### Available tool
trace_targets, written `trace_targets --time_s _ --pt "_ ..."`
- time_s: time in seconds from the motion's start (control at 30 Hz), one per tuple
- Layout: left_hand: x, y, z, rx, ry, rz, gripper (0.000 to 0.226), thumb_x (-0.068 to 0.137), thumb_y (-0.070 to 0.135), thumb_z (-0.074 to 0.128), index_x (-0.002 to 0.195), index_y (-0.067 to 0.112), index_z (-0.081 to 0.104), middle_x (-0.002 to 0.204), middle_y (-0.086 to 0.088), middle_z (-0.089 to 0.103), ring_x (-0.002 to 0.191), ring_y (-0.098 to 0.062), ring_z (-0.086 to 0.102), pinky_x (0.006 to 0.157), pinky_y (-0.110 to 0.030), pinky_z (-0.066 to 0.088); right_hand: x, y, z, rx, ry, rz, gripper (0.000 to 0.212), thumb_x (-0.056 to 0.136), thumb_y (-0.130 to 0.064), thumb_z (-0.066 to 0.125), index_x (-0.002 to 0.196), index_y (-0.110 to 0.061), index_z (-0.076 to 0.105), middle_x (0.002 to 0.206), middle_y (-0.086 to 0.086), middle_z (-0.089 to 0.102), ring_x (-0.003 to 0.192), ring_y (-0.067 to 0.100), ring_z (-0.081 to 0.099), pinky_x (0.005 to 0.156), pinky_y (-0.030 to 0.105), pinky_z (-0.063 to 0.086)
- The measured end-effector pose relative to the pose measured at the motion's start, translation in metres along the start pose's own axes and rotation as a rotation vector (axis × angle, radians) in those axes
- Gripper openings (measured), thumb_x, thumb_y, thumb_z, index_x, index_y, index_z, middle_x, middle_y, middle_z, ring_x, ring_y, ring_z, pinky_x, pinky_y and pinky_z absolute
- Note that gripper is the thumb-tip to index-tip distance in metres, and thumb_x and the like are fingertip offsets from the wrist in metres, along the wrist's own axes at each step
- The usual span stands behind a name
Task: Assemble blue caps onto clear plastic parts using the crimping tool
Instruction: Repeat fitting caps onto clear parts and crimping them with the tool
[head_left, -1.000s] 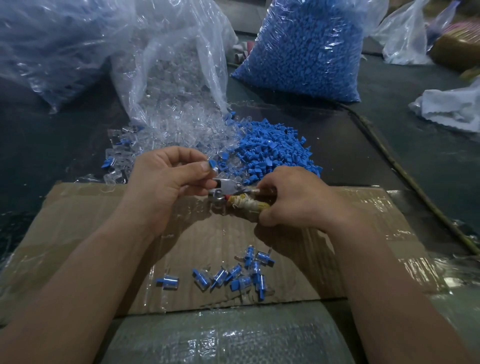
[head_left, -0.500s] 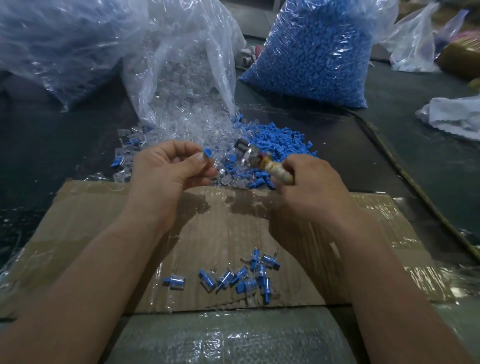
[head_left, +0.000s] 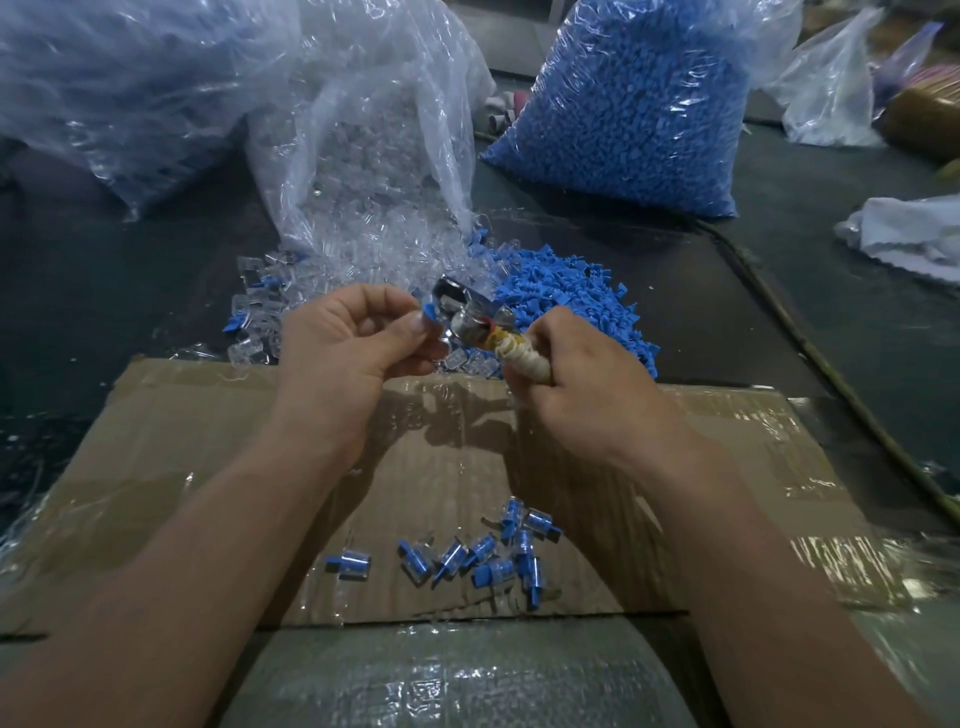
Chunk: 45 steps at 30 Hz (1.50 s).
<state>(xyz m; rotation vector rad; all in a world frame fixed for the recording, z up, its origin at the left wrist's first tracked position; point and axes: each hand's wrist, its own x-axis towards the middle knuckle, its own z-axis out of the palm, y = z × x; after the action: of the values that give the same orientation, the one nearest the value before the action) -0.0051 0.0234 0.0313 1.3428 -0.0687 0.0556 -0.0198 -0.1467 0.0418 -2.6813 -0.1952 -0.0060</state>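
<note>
My left hand (head_left: 353, 343) pinches a small clear part with a blue cap (head_left: 429, 313) between thumb and fingers. My right hand (head_left: 582, 384) grips the tape-wrapped handle of the crimping tool (head_left: 470, 314); its shiny metal head points up and left, right beside the capped part. Just beyond the hands lie a loose pile of blue caps (head_left: 566, 296) and a spill of clear plastic parts (head_left: 363, 260). Several finished capped pieces (head_left: 467, 556) lie on the cardboard (head_left: 182, 467) near me.
An open bag of clear parts (head_left: 363, 130) stands behind the spill, a full bag of blue caps (head_left: 639, 104) to its right, and another large bag (head_left: 119, 88) at the far left. A white cloth (head_left: 914, 234) lies at the right. A thin stick (head_left: 831, 374) runs diagonally along the dark table.
My right hand has swung the tool up from lying across the cardboard edge and brought its head to the part in my left hand, which has lifted slightly.
</note>
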Motion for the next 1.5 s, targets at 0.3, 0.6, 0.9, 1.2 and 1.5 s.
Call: trace_targets --time_s 0.3,0.6,0.9,1.2,1.5 --pt "-0.002 0.000 0.000 0.032 -0.001 0.020 0.017 0.079 -0.008 0.057 0.074 0.009 0.058 0.056 0.001 0.066 0.051 -0.008 0.063 0.052 -0.016 0.052 0.000 -0.003 0.001 -0.015 -0.032 -0.024 0.020 0.089 -0.038 0.050 0.082 -0.027 0.035 0.077 -0.011 0.040 0.067 0.002 0.036 0.054 0.021 0.024" --pt "-0.006 -0.001 0.003 0.124 0.067 0.086 0.021 0.081 -0.007 0.058 0.072 0.013 0.057 0.053 0.004 0.065 0.048 -0.005 0.061 0.049 -0.014 0.050 -0.002 -0.009 0.003 -0.056 -0.006 -0.039 0.027 0.087 -0.028 0.054 0.072 -0.027 0.032 0.070 -0.011 0.041 0.062 0.004 0.037 0.051 0.025 0.024" --pt "-0.001 -0.003 -0.004 0.112 0.078 0.053 0.019 0.080 -0.005 0.060 0.073 0.012 0.059 0.057 0.002 0.067 0.051 -0.008 0.063 0.048 -0.015 0.049 0.001 -0.001 0.002 -0.015 0.033 -0.043 0.016 0.086 -0.027 0.058 0.086 -0.026 0.041 0.077 -0.013 0.042 0.067 0.003 0.039 0.054 0.022 0.027" --pt "-0.007 0.004 -0.004 0.342 -0.382 -0.231 0.005 0.058 0.011 0.071 0.063 0.011 0.070 0.057 -0.003 0.066 0.045 -0.007 0.057 0.045 -0.013 0.045 0.006 0.025 -0.014 0.052 0.160 0.151 0.020 0.083 -0.035 0.062 0.086 -0.026 0.044 0.076 -0.014 0.046 0.067 0.004 0.044 0.054 0.022 0.032" --pt "-0.013 0.002 -0.002 0.533 -0.954 -0.349 0.012 0.068 0.009 0.073 0.074 0.019 0.075 0.075 -0.007 0.072 0.067 -0.014 0.065 0.065 -0.022 0.054 0.007 0.014 -0.006 -0.078 0.043 0.115 0.036 0.073 -0.045 0.070 0.090 -0.028 0.043 0.085 -0.008 0.048 0.078 0.014 0.045 0.066 0.029 0.032"
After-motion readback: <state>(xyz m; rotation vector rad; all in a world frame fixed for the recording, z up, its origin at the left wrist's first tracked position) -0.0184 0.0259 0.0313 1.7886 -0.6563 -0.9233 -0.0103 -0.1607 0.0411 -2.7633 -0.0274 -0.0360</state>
